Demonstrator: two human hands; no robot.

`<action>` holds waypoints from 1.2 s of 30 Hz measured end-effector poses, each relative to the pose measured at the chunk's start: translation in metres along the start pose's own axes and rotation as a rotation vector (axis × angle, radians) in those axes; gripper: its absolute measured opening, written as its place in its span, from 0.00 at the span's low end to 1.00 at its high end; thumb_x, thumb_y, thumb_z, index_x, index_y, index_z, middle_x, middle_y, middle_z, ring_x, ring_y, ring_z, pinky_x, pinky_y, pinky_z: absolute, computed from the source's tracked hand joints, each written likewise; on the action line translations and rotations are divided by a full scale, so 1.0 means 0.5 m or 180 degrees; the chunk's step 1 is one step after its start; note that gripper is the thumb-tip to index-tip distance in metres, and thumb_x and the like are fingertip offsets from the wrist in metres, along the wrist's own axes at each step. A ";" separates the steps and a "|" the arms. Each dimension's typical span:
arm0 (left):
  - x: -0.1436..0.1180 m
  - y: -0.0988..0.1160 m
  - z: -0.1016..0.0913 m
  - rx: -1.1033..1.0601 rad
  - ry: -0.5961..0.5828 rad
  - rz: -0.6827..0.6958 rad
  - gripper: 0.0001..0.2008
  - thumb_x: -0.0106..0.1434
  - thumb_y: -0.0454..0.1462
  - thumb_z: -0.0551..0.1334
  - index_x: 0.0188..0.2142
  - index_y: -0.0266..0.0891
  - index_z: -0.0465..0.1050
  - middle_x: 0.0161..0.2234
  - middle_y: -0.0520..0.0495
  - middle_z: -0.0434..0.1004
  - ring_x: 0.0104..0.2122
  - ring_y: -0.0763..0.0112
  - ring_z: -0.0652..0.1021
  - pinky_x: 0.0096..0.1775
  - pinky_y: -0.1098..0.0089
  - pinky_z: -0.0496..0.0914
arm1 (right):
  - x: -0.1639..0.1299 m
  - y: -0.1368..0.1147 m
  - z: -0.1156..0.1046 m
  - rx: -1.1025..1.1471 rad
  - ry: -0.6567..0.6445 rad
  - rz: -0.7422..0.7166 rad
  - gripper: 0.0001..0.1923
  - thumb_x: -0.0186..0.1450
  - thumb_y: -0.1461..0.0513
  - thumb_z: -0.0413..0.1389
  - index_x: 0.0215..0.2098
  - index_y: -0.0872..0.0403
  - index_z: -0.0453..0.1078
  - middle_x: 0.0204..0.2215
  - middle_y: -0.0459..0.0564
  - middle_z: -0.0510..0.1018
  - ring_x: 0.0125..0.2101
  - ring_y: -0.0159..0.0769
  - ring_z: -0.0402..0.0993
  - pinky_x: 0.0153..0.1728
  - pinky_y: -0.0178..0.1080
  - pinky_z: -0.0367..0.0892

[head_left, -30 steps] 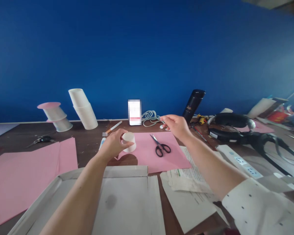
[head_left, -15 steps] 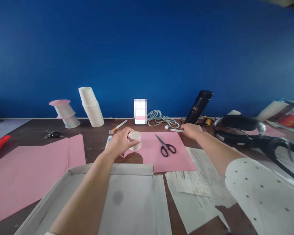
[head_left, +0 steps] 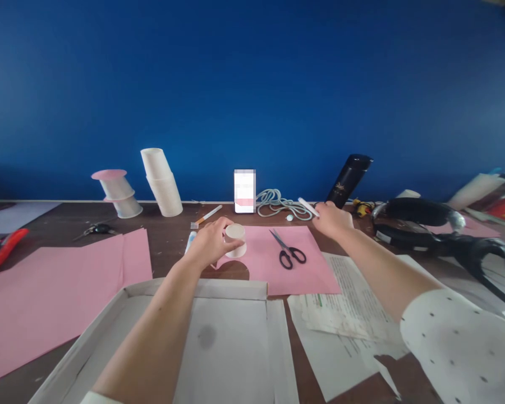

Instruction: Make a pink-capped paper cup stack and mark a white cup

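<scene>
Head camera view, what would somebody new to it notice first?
Probably the deep blue wall filling the upper half, above a cluttered brown table. At centre, the left hand grips a small white paper cup standing on a pink paper sheet, with black-handled scissors lying just right of it. Further right, the right hand holds a thin white pen near a coiled cable.

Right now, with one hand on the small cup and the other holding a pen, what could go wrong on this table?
1. The left hand grips the cup at the pink sheet's cut edge; a nudge might shift the sheet.
2. The scissors lie open between both hands; the right hand, bringing the pen back, could brush the blades.
3. The leaning cup stack may topple if the table is bumped.
</scene>
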State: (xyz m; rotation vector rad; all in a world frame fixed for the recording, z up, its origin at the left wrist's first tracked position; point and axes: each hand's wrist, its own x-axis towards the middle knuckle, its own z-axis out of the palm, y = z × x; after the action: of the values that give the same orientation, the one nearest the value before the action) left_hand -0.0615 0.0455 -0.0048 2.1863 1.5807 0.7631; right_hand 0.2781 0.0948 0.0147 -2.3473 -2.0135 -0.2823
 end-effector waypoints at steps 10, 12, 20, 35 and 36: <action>0.001 -0.003 0.005 0.0164 0.0005 -0.0020 0.21 0.53 0.51 0.61 0.43 0.45 0.66 0.37 0.45 0.75 0.40 0.55 0.75 0.36 0.62 0.66 | -0.114 -0.181 -0.055 0.6129 -0.0121 0.0094 0.12 0.54 0.58 0.61 0.34 0.54 0.71 0.22 0.42 0.70 0.21 0.24 0.65 0.17 0.27 0.58; -0.001 0.000 0.004 0.0164 0.0021 -0.0015 0.21 0.53 0.51 0.61 0.43 0.45 0.66 0.39 0.45 0.75 0.41 0.55 0.75 0.37 0.61 0.66 | -0.138 -0.212 -0.024 0.6595 -0.0340 0.0102 0.13 0.52 0.58 0.63 0.34 0.53 0.71 0.22 0.41 0.71 0.23 0.24 0.67 0.19 0.26 0.61; -0.003 0.007 0.001 0.0290 0.0106 0.0238 0.19 0.55 0.51 0.60 0.41 0.43 0.67 0.40 0.46 0.74 0.43 0.54 0.72 0.41 0.60 0.64 | -0.164 -0.244 0.047 0.6950 -0.0840 0.0133 0.14 0.52 0.59 0.65 0.35 0.53 0.71 0.25 0.42 0.74 0.27 0.26 0.71 0.26 0.28 0.68; -0.001 -0.009 -0.001 0.0439 0.0282 0.0455 0.26 0.55 0.56 0.58 0.46 0.44 0.70 0.47 0.44 0.73 0.49 0.52 0.69 0.46 0.55 0.64 | -0.170 -0.248 0.068 0.6909 -0.1085 0.0097 0.14 0.50 0.57 0.66 0.32 0.55 0.72 0.24 0.44 0.71 0.26 0.27 0.67 0.23 0.30 0.65; -0.001 -0.013 -0.001 0.0458 0.0286 0.0460 0.27 0.55 0.57 0.57 0.47 0.44 0.69 0.48 0.43 0.73 0.49 0.52 0.69 0.47 0.55 0.64 | -0.171 -0.248 0.069 0.6920 -0.1101 0.0085 0.14 0.50 0.57 0.66 0.32 0.55 0.72 0.24 0.43 0.71 0.26 0.27 0.66 0.23 0.30 0.65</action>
State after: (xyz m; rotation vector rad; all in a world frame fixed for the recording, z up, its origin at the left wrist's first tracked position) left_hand -0.0668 0.0473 -0.0079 2.4225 1.5781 0.8238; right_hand 0.1480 0.0361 -0.0440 -0.8078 -0.8589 1.4835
